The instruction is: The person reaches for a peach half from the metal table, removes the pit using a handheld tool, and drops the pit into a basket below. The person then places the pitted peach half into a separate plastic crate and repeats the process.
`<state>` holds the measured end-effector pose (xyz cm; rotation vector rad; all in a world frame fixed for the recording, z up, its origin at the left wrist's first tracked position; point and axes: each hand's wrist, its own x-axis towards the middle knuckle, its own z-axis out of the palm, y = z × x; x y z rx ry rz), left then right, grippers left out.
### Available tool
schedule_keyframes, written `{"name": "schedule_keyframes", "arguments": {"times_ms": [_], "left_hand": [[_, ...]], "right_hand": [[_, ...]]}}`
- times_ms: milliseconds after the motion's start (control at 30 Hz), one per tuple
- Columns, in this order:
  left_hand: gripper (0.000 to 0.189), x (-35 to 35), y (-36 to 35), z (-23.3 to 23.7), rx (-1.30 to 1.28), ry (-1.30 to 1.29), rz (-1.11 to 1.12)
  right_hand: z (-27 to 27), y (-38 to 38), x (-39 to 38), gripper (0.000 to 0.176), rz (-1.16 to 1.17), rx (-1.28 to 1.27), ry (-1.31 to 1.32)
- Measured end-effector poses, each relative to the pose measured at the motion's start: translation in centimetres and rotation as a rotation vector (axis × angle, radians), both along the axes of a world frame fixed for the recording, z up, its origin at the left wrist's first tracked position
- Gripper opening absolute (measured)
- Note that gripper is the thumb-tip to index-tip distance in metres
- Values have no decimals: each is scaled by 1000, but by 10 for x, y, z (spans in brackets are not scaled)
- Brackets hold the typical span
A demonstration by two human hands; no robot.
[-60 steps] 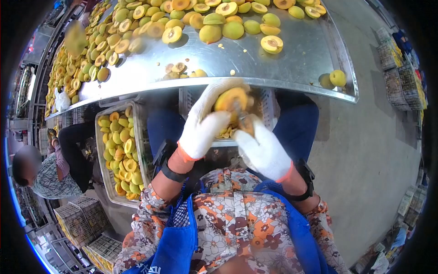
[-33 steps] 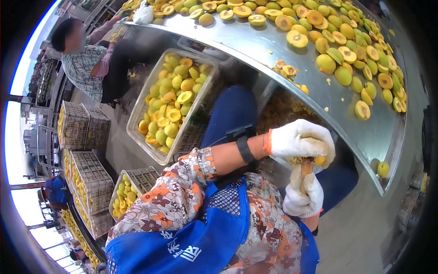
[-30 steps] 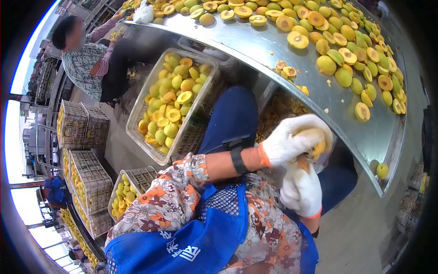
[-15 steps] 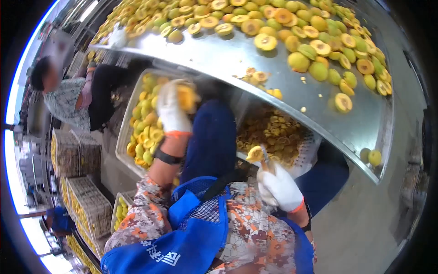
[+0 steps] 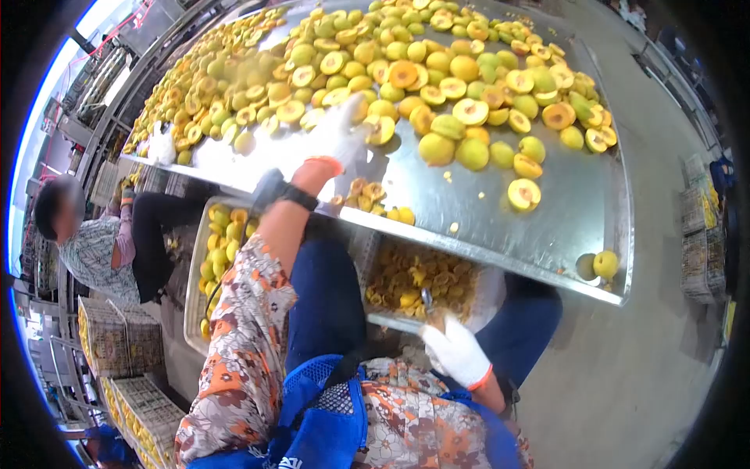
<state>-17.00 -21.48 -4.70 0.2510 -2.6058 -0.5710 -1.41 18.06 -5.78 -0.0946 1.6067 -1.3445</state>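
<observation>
My left hand, in a white glove and slightly blurred, reaches over the metal table with fingers stretched out among the halved yellow peaches. Right beside its fingertips lies a peach half; contact is hard to make out. My right hand, also gloved, is closed around the wooden handle of a pitting spoon. The spoon's metal tip points up over a crate of peach scraps between my knees. No fruit shows on the tip.
The metal table's raised edge runs above my legs. A pale crate of peach pieces stands left of my knee. Stacked crates stand further left, near a seated person. More crates are at far right.
My left hand has gone from the left crate, where it held peach pieces, up to the table. The piece at the spoon's tip is gone; my right hand stays near the scrap crate.
</observation>
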Motion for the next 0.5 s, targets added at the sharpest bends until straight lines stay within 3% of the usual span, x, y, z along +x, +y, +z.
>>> {"name": "schedule_keyframes", "arguments": {"times_ms": [67,100,167,267,333,400,433,500], "left_hand": [[60,-31,9,-6,-150,-223,51],[56,-40,7,-16,-68,-192,-26],[57,-44,24,8,-129,-442,-19],[44,-33,34,8,-128,-322,-85],[43,-15,40,15,-96,-289,-127],[39,13,53,25,362,-225,-92],[39,29,62,28,363,-229,-94],[40,66,87,30,1009,49,-216]], "right_hand": [[1,3,0,32,7,39,18],[-3,5,1,32,6,49,18],[-10,10,3,34,-2,41,56],[3,9,5,28,-117,-25,-162],[-4,7,6,25,-100,-37,-48],[3,5,4,21,-83,-47,66],[19,2,2,20,-145,-97,24],[32,-4,-3,19,-194,-117,30]]}}
